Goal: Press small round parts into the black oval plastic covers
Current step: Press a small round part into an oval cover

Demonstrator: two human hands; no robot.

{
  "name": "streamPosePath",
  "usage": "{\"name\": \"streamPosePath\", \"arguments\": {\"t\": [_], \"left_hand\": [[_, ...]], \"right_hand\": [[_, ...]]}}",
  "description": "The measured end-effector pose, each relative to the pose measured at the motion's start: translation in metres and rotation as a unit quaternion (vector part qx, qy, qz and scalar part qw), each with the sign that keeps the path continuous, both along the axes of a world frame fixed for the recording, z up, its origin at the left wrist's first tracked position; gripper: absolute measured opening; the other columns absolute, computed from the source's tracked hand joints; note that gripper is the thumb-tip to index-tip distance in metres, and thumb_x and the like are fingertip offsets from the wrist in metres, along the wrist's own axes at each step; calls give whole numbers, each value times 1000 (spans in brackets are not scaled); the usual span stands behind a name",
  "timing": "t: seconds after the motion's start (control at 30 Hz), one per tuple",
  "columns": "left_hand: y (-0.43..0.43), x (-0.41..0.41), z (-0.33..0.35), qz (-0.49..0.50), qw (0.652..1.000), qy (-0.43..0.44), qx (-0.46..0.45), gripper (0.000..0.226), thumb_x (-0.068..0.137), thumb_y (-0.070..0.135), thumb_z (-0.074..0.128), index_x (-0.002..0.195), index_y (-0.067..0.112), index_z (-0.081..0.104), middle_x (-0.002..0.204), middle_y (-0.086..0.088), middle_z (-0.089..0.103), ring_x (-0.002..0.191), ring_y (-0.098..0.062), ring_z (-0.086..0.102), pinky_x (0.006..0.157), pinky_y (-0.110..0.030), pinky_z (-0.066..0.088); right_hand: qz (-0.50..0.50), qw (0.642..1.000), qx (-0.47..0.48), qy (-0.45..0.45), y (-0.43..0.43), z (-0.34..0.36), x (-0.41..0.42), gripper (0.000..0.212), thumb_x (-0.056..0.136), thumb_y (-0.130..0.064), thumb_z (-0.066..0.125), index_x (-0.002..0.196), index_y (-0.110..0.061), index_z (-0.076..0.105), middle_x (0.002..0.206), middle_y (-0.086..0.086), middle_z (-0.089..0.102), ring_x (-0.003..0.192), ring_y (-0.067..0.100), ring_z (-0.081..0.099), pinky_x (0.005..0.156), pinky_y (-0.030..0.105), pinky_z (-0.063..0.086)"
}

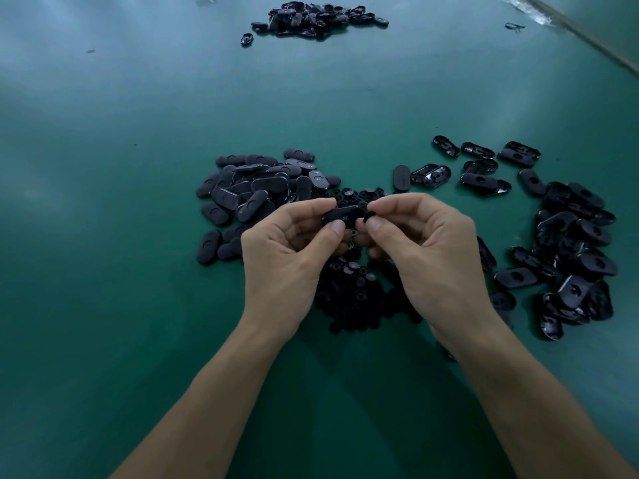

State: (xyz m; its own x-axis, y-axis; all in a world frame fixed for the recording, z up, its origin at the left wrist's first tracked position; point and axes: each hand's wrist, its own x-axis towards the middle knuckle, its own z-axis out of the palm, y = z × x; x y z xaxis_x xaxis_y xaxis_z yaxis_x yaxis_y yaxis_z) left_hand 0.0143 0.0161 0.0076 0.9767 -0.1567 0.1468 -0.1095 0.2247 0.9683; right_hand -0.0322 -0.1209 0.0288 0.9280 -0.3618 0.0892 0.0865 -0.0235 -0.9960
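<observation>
My left hand (290, 250) pinches a black oval cover (343, 214) between thumb and fingers, holding it above the table. My right hand (420, 247) pinches a small round part (368, 216) at the cover's right end; the two pieces touch or nearly touch. Beneath and between my hands lies a heap of small round parts (356, 292). A pile of oval covers (256, 191) with smooth backs up sits to the left. More oval covers (574, 250), hollow sides up, lie scattered to the right.
The green table (138, 167) stretches all around. Another pile of black covers (314, 19) lies at the far back. A loose black piece (514, 26) and a strip of clear plastic (525, 10) lie near the table's back right edge.
</observation>
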Motion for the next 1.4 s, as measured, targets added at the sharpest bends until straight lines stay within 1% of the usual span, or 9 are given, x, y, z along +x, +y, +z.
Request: {"name": "streamPosePath", "arguments": {"t": [0.27, 0.4, 0.57, 0.7, 0.83, 0.97, 1.13, 1.23, 1.4], "left_hand": [[0, -1, -1, -14, 1000, -7, 11, 23, 86, -5, 73, 100, 13, 73, 87, -6, 77, 78, -19, 74, 72, -23, 58], [0, -1, -2, -23, 1000, -5, 13, 22, 84, -3, 73, 100, 13, 74, 88, -8, 77, 81, -20, 75, 73, -25, 58], [0, -1, -2, -35, 999, -14, 15, 22, 82, 0, 75, 97, 16, 74, 88, -3, 78, 80, -14, 74, 74, -23, 58], [0, -2, -2, -37, 999, -20, 22, 23, 81, -1, 76, 95, 18, 74, 87, -1, 77, 79, -11, 73, 74, -23, 58], [-1, -2, -3, -40, 998, -25, 28, 22, 82, -1, 75, 95, 16, 74, 86, -1, 77, 79, -11, 73, 74, -22, 57], [-1, -3, -2, -45, 998, -34, 38, 23, 83, -5, 74, 96, 14, 73, 85, 1, 77, 78, -9, 73, 73, -19, 57], [-2, -2, -3, -41, 997, -40, 58, 25, 84, -9, 71, 95, 13, 72, 86, 3, 76, 80, -8, 72, 74, -19, 56], [-2, -2, -2, -31, 997, -36, 55, 21, 86, -7, 70, 96, 11, 71, 86, 0, 76, 80, -10, 73, 73, -20, 56], [0, 0, -3, -28, 998, -28, 46, 20, 88, -3, 71, 100, 13, 70, 89, -3, 76, 83, -13, 73, 74, -22, 57]], "right_hand": [[-18, 998, -66, -9, -2, -3, 0, 12, 84, -12, 78, 85, -24, 76, 83, -4, 75, 78, 12, 70, 74, 24, 56], [-13, 999, -51, -12, -2, -3, 0, 11, 85, -12, 77, 85, -23, 76, 76, -7, 74, 68, 3, 66, 64, 15, 50], [-24, 996, -88, -8, 1, -6, -1, 13, 86, -13, 75, 84, -25, 73, 76, -12, 74, 69, 1, 69, 64, 12, 50], [-27, 993, -113, -3, 1, -7, -1, 14, 87, -13, 74, 84, -26, 72, 75, -14, 73, 67, -1, 68, 60, 10, 49], [-16, 993, -120, -1, 1, -6, -2, 15, 87, -12, 74, 85, -27, 71, 78, -12, 73, 72, 3, 69, 65, 14, 52], [-16, 994, -108, 1, 0, -6, -2, 15, 86, -12, 75, 85, -26, 72, 79, -9, 74, 74, 8, 71, 66, 19, 54], [-32, 990, -133, -16, 4, -6, -4, 18, 84, -10, 76, 85, -28, 75, 77, -14, 74, 72, 3, 71, 66, 15, 54], [-36, 991, -128, -15, 7, -6, -3, 19, 85, -10, 74, 87, -28, 77, 77, -15, 74, 71, 3, 71, 65, 16, 54], [-5, 995, -98, -9, 7, -4, -3, 19, 86, -7, 73, 94, -24, 79, 86, -11, 77, 82, 4, 72, 74, 19, 56]]}}
